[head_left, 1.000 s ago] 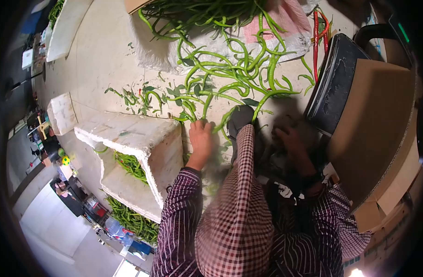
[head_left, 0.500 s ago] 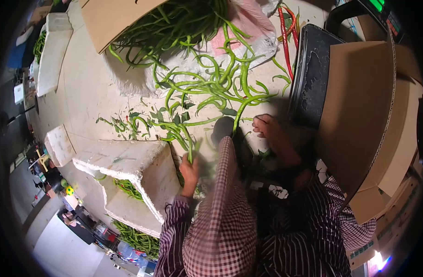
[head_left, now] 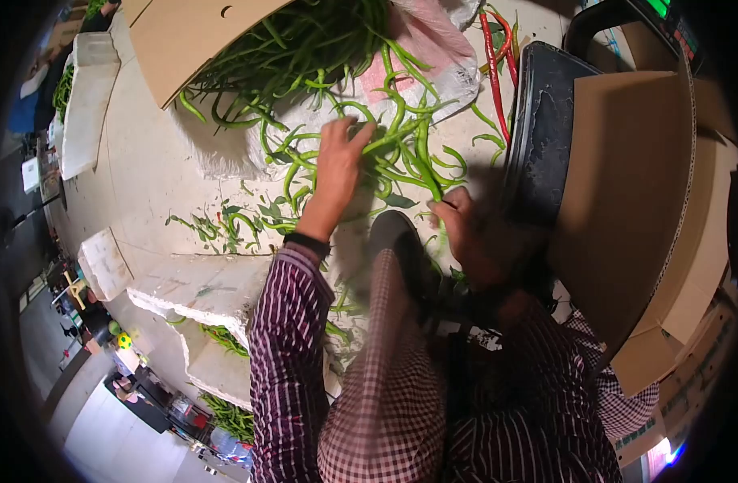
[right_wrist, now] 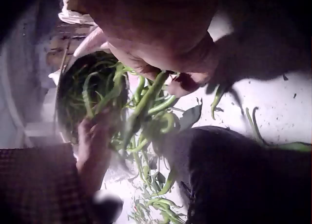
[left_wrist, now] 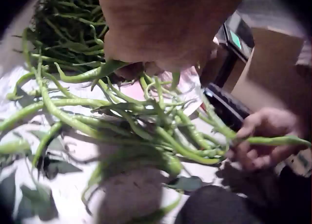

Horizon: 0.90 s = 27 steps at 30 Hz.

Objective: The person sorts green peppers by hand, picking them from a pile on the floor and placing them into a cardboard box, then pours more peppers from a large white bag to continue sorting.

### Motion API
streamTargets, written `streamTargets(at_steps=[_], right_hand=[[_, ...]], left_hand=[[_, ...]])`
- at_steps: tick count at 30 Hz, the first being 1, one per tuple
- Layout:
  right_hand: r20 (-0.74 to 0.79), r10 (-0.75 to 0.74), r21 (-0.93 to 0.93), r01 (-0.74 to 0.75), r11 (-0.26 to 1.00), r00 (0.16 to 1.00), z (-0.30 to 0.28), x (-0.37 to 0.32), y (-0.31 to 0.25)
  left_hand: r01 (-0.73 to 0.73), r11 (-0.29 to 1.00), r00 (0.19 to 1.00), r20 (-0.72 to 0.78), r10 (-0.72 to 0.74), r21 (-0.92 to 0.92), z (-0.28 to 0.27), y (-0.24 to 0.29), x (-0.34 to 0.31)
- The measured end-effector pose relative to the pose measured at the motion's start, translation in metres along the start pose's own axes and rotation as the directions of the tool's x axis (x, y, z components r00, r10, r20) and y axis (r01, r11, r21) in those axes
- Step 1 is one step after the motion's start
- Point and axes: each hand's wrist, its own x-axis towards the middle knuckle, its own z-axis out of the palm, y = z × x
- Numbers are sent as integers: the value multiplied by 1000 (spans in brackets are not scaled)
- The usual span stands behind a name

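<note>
In the head view, my left hand [head_left: 337,165] reaches over a loose pile of long green chili peppers [head_left: 401,153] on the floor. Its thumb and fingers stand apart at the peppers; its own wrist view hides most of the fingertips. Lower right of the pile, my right hand [head_left: 457,217] pinches a green chili pepper [head_left: 424,173] near one end. The left wrist view shows this right hand [left_wrist: 268,136] from the side, with a pepper stretch [left_wrist: 278,140] running out past its fingers. Leaves and stems lie beside the pile.
A tipped cardboard box [head_left: 200,40] full of peppers lies on a white and pink sack [head_left: 445,64]. Red peppers [head_left: 495,80] lie near a black scale [head_left: 538,137] bearing another cardboard box [head_left: 618,185]. A white foam box [head_left: 200,282] stands left; my shoe [head_left: 397,237] is below the pile.
My left hand has left the foam box's side, without the peppers it held there, and moved up to the pile. My right hand, earlier beside the pile, now holds a green chili pepper.
</note>
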Motion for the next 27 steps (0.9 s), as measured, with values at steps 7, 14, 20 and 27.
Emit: streamTargets(at_steps=[7, 14, 20, 27], right_hand=[[-79, 249, 96, -241, 966, 965, -6, 6, -59], [-59, -214, -601, 136, 787, 975, 20, 57, -45], [62, -291, -845, 205, 494, 955, 24, 77, -37], [-113, -254, -782, 71, 620, 961, -9, 30, -92]], left_hand=[[-237, 919, 971, 113, 211, 315, 8, -14, 28], [285, 923, 952, -34, -304, -258, -11, -11, 4], [198, 965, 977, 48, -209, 171, 58, 23, 2], [414, 807, 900, 57, -432, -420, -57, 32, 11]])
